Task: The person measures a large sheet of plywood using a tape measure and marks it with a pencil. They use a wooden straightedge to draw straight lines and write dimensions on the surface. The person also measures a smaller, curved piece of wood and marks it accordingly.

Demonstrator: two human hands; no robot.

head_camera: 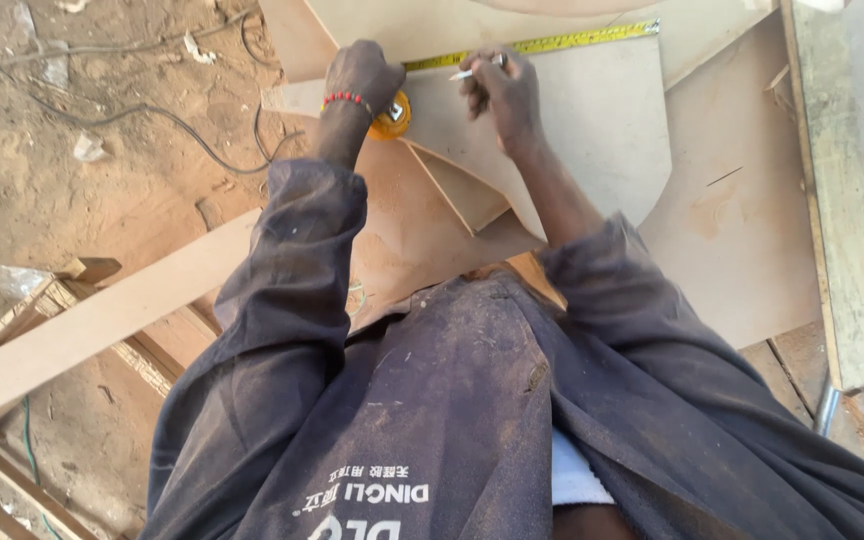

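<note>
The left hand (362,75) grips the tape measure (392,115) case, blade stretched stiffly across the board (592,130). The right hand (502,90) pinches a light pencil (477,70). The thin blade likely kinks easily, so it is best held at the case.

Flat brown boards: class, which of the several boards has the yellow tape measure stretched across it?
The pale board under both hands: the yellow tape measure runs along its top edge. The darker brown boards beside it carry no tape.

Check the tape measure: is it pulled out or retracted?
Pulled out: the yellow tape runs across the board from its case under the left hand.
</note>
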